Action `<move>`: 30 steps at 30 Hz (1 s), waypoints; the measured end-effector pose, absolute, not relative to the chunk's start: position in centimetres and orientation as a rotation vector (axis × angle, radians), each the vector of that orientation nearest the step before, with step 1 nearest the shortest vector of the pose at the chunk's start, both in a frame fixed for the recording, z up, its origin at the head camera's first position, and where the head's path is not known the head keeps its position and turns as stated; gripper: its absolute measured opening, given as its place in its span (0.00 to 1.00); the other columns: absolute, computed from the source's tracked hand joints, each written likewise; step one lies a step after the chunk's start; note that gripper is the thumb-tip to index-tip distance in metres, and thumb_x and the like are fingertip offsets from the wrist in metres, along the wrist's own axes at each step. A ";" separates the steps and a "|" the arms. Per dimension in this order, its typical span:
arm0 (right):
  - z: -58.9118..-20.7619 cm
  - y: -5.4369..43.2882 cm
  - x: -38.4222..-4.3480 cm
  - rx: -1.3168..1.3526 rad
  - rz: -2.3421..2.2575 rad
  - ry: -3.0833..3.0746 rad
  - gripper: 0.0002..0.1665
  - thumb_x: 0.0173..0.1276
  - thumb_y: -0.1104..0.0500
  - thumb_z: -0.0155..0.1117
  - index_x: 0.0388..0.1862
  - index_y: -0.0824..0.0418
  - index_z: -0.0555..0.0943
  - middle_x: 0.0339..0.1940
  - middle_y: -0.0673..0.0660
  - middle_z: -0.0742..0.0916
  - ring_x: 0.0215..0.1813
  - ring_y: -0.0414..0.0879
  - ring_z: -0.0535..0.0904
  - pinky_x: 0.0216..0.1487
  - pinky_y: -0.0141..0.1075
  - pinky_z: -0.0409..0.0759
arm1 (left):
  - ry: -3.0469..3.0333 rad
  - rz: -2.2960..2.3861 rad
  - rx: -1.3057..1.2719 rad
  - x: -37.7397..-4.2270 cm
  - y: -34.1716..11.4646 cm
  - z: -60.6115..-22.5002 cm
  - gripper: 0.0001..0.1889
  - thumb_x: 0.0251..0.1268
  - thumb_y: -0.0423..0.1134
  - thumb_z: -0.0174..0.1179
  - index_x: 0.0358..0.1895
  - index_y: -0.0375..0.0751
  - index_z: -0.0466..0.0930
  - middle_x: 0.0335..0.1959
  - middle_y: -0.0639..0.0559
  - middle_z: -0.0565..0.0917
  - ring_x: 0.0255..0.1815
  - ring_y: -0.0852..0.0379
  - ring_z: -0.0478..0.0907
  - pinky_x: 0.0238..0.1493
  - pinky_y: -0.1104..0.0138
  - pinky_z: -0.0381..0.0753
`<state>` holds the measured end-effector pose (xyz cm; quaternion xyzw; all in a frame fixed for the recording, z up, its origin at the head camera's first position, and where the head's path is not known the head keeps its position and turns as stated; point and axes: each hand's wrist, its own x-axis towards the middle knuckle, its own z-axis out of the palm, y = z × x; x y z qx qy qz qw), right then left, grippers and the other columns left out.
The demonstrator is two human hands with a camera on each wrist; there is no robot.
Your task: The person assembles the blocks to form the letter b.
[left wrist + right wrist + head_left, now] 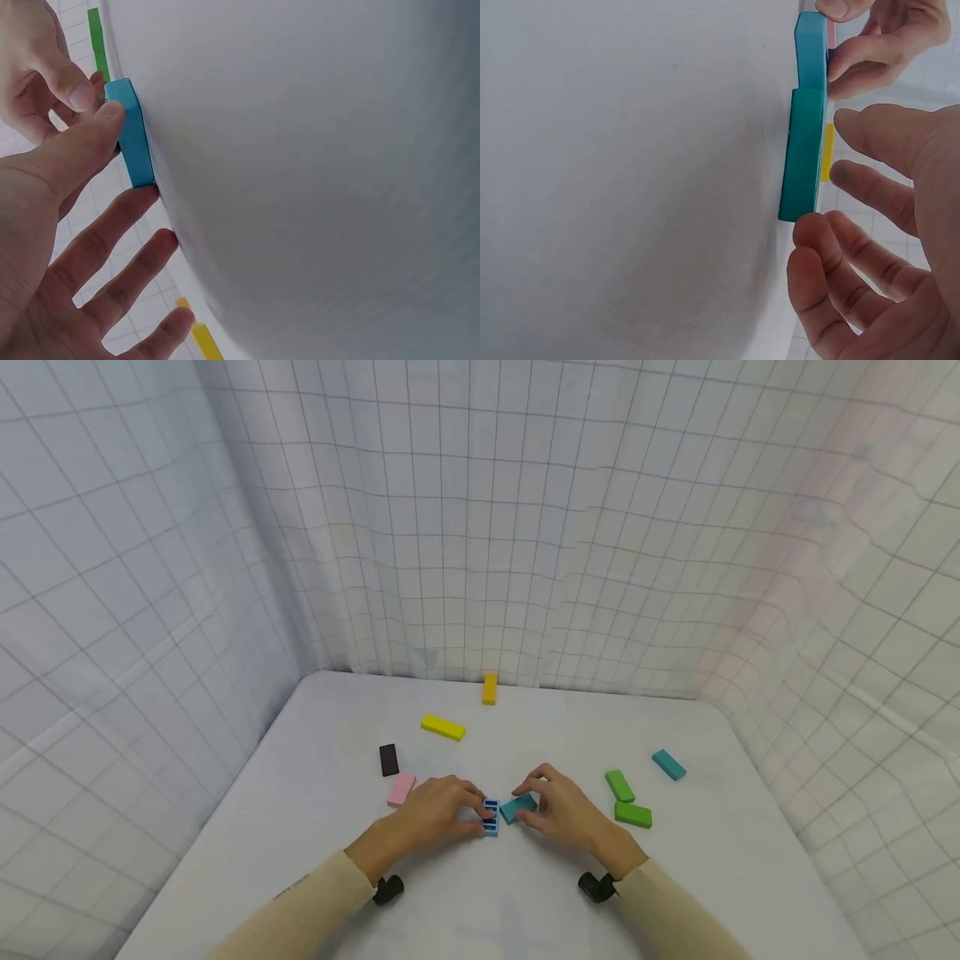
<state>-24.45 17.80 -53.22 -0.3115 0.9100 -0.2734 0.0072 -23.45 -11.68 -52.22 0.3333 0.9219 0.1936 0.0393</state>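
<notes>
Near the middle of the table lies a small light blue block point(491, 830) with dark markings on its upper face. My left hand point(435, 814) pinches it between thumb and finger; in the left wrist view the thumb is on the upper edge of this light blue block point(135, 146), and other fingers spread past its end. Close to its right is a teal block point(516, 810), set at an angle. My right hand point(566, 810) hovers around the teal block, thumb and fingers spread. Seen from the right wrist, the thumb stands apart from the teal block point(802, 157), with fingertips near its end.
Left of my hands lie a pink block point(401, 789) and a black block point(388, 760). Farther back are a yellow block point(443, 727) and an orange-yellow block point(489, 689). Two green blocks point(633, 814) and another teal block point(668, 764) lie right. Gridded white curtains point(480, 527) surround the table.
</notes>
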 end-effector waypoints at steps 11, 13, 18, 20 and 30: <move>-52.2 17.9 -25.5 -1.004 -0.859 2.849 0.17 0.79 0.54 0.83 0.63 0.55 0.93 0.66 0.58 0.86 0.42 0.36 0.79 0.46 0.28 0.84 | 2.835 0.645 1.056 -21.8 -11.9 -51.6 0.14 0.77 0.50 0.81 0.60 0.59 0.99 0.65 0.55 0.96 0.67 0.49 0.91 0.69 0.46 0.93; -52.4 17.8 -25.4 -1.003 -0.870 2.835 0.17 0.79 0.55 0.83 0.63 0.55 0.93 0.66 0.58 0.86 0.42 0.37 0.80 0.46 0.28 0.84 | 2.831 0.653 1.050 -21.5 -12.0 -51.7 0.14 0.77 0.50 0.81 0.61 0.60 0.99 0.65 0.54 0.96 0.67 0.49 0.91 0.69 0.46 0.93; -52.8 17.9 -24.6 -0.946 -0.894 2.825 0.19 0.78 0.54 0.84 0.64 0.56 0.93 0.65 0.59 0.86 0.43 0.37 0.81 0.47 0.28 0.84 | 2.816 0.685 1.047 -21.0 -11.8 -52.3 0.14 0.77 0.50 0.81 0.61 0.60 0.99 0.65 0.56 0.95 0.67 0.50 0.91 0.68 0.47 0.93; -52.9 18.0 -24.3 -0.936 -0.890 2.828 0.20 0.77 0.53 0.85 0.64 0.57 0.93 0.64 0.59 0.86 0.43 0.37 0.80 0.47 0.28 0.84 | 2.809 0.691 1.048 -20.9 -11.6 -52.6 0.14 0.77 0.50 0.81 0.61 0.61 0.99 0.65 0.56 0.95 0.68 0.50 0.90 0.68 0.47 0.93; -53.3 16.9 -24.7 -0.911 -0.868 2.818 0.25 0.75 0.50 0.87 0.66 0.57 0.92 0.58 0.55 0.89 0.45 0.39 0.81 0.48 0.29 0.84 | 2.812 0.679 1.031 -20.6 -12.0 -52.8 0.13 0.77 0.49 0.81 0.60 0.60 0.99 0.64 0.56 0.94 0.66 0.51 0.90 0.65 0.49 0.93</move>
